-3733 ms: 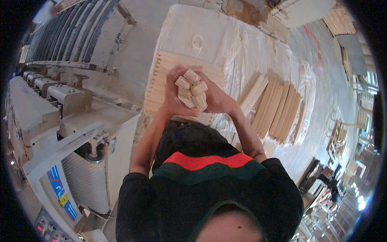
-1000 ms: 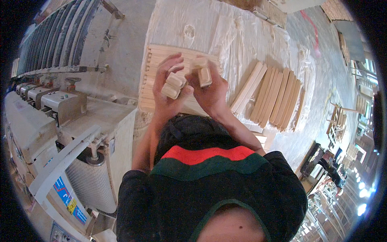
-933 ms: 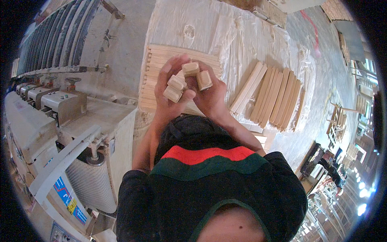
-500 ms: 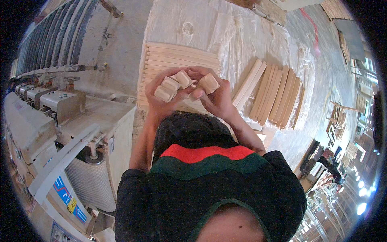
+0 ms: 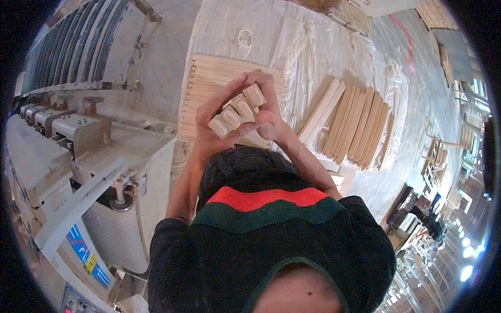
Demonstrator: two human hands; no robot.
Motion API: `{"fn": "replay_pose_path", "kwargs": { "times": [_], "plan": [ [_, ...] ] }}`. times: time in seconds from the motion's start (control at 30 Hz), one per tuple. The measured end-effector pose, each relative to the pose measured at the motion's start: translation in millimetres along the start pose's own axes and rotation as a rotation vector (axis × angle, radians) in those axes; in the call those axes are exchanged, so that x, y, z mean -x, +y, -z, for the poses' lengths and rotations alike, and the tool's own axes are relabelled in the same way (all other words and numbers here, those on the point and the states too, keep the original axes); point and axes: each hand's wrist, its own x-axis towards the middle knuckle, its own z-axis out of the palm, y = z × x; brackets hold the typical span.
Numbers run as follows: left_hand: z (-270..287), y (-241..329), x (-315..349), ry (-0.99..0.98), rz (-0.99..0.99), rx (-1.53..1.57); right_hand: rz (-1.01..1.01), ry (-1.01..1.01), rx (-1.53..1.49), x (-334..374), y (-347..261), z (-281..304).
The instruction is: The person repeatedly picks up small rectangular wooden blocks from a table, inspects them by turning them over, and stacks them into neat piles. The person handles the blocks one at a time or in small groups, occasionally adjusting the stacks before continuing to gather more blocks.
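Observation:
Several pale wooden slats (image 5: 229, 117) are bunched in a slanting row, their rounded ends facing up toward me. My left hand (image 5: 207, 119) is closed around the lower-left side of the bunch. On the other side, my right hand (image 5: 272, 116) grips the upper-right slat (image 5: 254, 95), which touches the rest, with its thumb along the near side. How far the slats reach below is hidden by my hands. Beneath them lies a close-packed layer of similar wooden slats (image 5: 219, 67) on a plastic-covered stack (image 5: 224, 28).
More slats (image 5: 355, 122) lie in a loose, fanned row on the plastic to the right. A dusty machine (image 5: 133, 143) with a textured roller (image 5: 115, 235) stands close on my left. Beyond it is a dark roller conveyor (image 5: 78, 47). Wooden frames (image 5: 436, 151) stand at the far right.
My right hand has moved left and brought its slat against the bunch in my left hand. The spread slats are now closer together in one row.

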Motion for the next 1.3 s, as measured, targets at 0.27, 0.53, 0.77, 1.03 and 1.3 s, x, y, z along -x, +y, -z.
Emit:
{"fn": "replay_pose_path", "kwargs": {
  "times": [0.27, 0.53, 0.77, 1.03, 1.3],
  "plan": [
    [-3.4, -5.4, 1.3, 0.159, -0.040, -0.008, 0.179, 0.000, 0.066, 10.4, 33.3, -3.2],
    [20.7, -12.0, -1.4, 0.242, -0.013, -0.103, -0.023, 0.031, 0.202, 29.6, 51.1, -47.0],
    [71.3, -2.6, 10.8, 0.315, -0.280, -0.263, 0.104, -0.252, 0.481, -2.2, 49.0, -41.7],
    [91.8, -57.3, 104.3, 0.662, 0.695, -0.122, 0.524, -1.084, 0.946, -58.8, 75.0, -47.7],
    [72.7, -197.2, 192.3, 0.697, 0.717, -0.279, 0.939, -1.054, 0.738, -11.6, 211.5, -91.5]
  ]
}}
